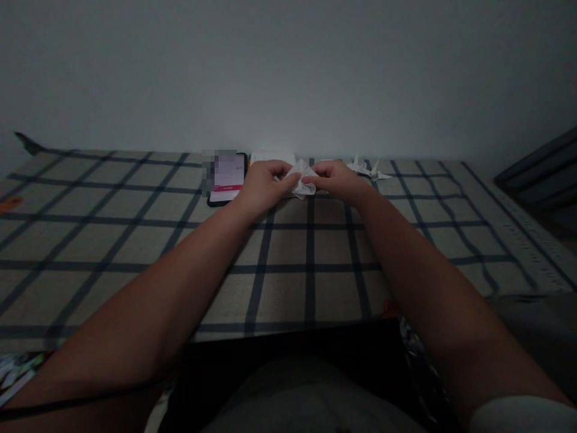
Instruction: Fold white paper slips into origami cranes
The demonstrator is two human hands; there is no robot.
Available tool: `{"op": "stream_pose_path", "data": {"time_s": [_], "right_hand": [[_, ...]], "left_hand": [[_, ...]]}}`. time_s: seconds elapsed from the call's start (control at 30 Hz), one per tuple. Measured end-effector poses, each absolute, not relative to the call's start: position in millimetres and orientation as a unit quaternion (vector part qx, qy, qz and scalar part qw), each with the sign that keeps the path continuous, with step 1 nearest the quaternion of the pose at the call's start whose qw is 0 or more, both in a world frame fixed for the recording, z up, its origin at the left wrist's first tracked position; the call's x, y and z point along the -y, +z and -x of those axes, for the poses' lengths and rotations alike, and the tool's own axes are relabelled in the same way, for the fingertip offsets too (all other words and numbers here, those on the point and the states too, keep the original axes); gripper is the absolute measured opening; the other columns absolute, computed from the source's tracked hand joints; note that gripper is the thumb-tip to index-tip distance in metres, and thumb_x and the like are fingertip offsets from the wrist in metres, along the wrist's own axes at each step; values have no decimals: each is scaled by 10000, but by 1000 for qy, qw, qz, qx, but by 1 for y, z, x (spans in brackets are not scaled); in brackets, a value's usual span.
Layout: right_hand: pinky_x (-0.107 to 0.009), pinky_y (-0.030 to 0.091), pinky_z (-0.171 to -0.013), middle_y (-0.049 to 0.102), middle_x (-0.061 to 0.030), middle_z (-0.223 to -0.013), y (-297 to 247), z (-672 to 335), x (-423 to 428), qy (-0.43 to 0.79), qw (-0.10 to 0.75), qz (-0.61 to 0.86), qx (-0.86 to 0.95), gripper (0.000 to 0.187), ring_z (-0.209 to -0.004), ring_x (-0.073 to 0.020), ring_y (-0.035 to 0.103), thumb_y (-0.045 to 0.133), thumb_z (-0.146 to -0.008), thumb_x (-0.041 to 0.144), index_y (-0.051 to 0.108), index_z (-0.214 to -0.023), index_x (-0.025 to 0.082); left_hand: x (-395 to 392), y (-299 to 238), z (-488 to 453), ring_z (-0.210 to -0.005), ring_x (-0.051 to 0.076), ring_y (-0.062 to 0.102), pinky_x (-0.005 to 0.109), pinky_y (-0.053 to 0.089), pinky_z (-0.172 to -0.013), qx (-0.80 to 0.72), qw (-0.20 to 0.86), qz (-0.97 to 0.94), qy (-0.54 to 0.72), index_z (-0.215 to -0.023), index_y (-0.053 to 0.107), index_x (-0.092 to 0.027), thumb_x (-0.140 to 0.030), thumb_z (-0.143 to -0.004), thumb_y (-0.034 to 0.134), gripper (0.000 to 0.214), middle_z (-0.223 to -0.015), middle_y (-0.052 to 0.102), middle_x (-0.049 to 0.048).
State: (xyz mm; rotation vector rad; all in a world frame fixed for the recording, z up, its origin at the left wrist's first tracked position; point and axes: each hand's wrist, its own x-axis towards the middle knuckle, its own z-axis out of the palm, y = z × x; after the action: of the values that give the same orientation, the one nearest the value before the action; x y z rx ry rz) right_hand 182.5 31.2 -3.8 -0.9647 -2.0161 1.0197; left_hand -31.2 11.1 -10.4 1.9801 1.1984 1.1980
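Observation:
A small piece of white folded paper [305, 180] is held up between my two hands near the far side of the table. My left hand [269, 180] pinches its left side, thumb toward me. From the other side, the thumb and fingers of my right hand [336, 177] grip the paper's right edge. Just beyond my right hand lie white folded paper cranes [376, 173], partly hidden by it. Behind my left hand shows a flat white item [273, 158], mostly covered, whose kind I cannot make out.
A phone [228, 178] with its screen lit lies left of my left hand. A checked cloth [288, 270] covers the table, which meets a plain wall [288, 78] at the back. An orange item [9, 204] sits at the far left edge.

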Motion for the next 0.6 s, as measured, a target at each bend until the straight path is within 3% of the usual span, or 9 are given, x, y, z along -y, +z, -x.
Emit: {"op": "stream_pose_path", "data": {"time_s": [0.33, 0.6], "right_hand": [[-268, 300, -608, 468, 37, -683, -6, -185, -33, 371, 331, 369, 785, 437, -667, -120, 390, 750, -827, 592, 626, -752, 179], [-269, 288, -611, 458, 41, -673, -2, -183, -32, 369, 322, 368, 791, 451, -674, -121, 389, 753, -810, 597, 589, -710, 188]], "left_hand": [[-8, -6, 29, -718, 175, 587, 282, 428, -652, -444, 258, -736, 442, -800, 762, -174, -438, -802, 677, 278, -759, 730, 39], [-10, -9, 28, -729, 169, 600, 277, 463, -666, -442, 288, -710, 466, -765, 715, -184, -350, -789, 679, 172, -761, 706, 28]]}}
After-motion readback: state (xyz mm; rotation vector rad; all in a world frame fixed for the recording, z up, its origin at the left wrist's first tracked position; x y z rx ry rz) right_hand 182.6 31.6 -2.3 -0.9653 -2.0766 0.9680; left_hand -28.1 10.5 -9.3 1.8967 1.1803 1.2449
